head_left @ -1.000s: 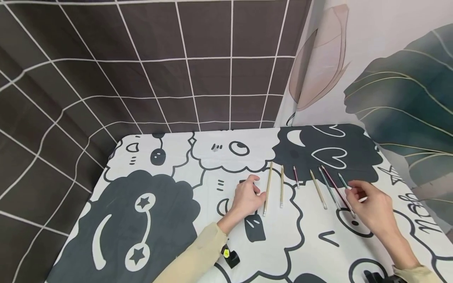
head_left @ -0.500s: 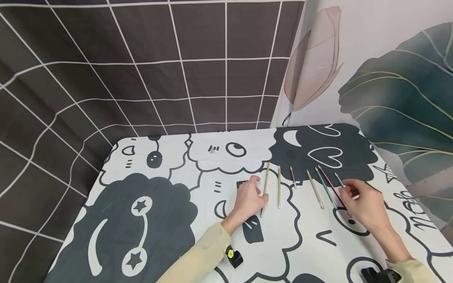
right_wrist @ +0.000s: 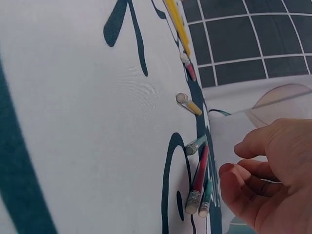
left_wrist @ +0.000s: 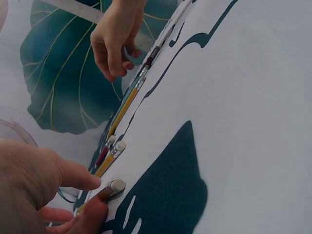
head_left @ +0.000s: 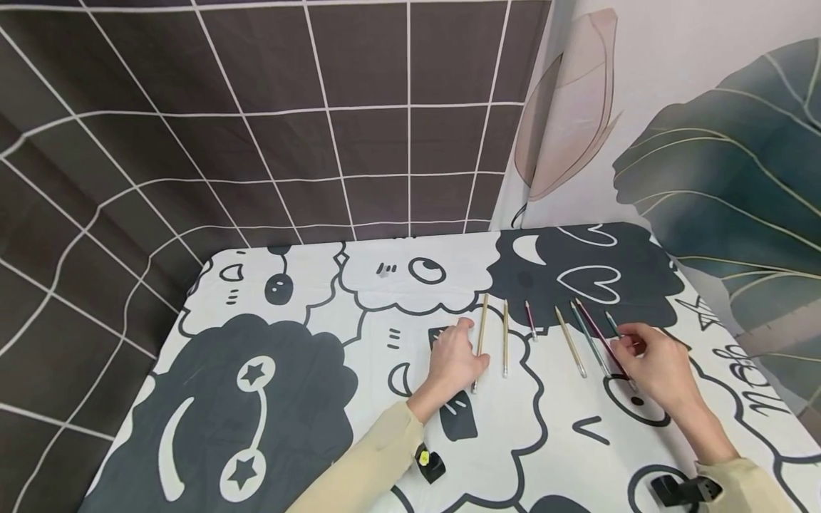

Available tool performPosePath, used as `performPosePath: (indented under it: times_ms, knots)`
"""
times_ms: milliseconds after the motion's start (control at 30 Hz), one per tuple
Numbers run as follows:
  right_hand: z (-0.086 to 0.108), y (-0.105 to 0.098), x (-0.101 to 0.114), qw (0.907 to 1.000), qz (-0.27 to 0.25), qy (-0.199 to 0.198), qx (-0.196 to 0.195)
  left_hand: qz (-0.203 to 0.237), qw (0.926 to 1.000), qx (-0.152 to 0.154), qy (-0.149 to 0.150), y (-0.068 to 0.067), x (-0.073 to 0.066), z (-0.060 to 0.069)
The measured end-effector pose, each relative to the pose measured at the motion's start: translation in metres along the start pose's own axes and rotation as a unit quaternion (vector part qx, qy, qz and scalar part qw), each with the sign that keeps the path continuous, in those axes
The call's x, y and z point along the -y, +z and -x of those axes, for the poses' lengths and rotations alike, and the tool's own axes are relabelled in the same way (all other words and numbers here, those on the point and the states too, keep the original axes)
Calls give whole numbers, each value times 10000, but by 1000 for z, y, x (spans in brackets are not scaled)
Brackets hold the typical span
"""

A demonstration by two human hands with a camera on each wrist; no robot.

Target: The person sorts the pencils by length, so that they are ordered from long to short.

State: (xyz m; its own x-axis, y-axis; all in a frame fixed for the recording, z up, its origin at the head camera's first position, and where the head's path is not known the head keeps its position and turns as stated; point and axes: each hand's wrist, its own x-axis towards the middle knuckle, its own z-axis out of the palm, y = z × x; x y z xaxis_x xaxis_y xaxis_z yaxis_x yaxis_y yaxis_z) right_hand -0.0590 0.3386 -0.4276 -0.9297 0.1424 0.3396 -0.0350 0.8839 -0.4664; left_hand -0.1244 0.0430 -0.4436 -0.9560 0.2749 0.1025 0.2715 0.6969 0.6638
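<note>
Several pencils lie apart on the patterned cloth. My left hand (head_left: 454, 362) is at the leftmost yellow pencil (head_left: 482, 335), its thumb and fingers loosely bent around the eraser end (left_wrist: 117, 185) in the left wrist view; firm contact cannot be told. Another yellow pencil (head_left: 505, 342), a short red one (head_left: 530, 320) and a third yellow one (head_left: 569, 342) lie to its right. My right hand (head_left: 661, 363), fingers loosely bent, hovers by a short green pencil (head_left: 611, 323), beside a long red pencil (right_wrist: 199, 178) and a long green one (head_left: 589, 338). Nothing shows between its fingertips (right_wrist: 230, 161).
The cloth (head_left: 378, 285) has black and white cartoon shapes. A dark grid-patterned curtain (head_left: 372, 142) stands behind and to the left. A pale sheet with a large green leaf (head_left: 731, 164) hangs at the right. Black straps with small devices (head_left: 686, 491) sit at both wrists.
The head view has shifted slightly. My left hand has moved a little right, closer over the leftmost yellow pencil. My right hand has drifted slightly left. The pencils look unmoved on the cloth.
</note>
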Motion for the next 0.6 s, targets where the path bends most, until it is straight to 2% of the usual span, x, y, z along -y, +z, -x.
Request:
performPosePath:
  times_ms: [133,600]
  knots:
    - [-2,2,-2,9998,11,127,139,-138,9999,33,-62,1,0,-1]
    - [-3,7,-6,9994,-38,103,319,-370,9991,82,-163,3,-2,-2]
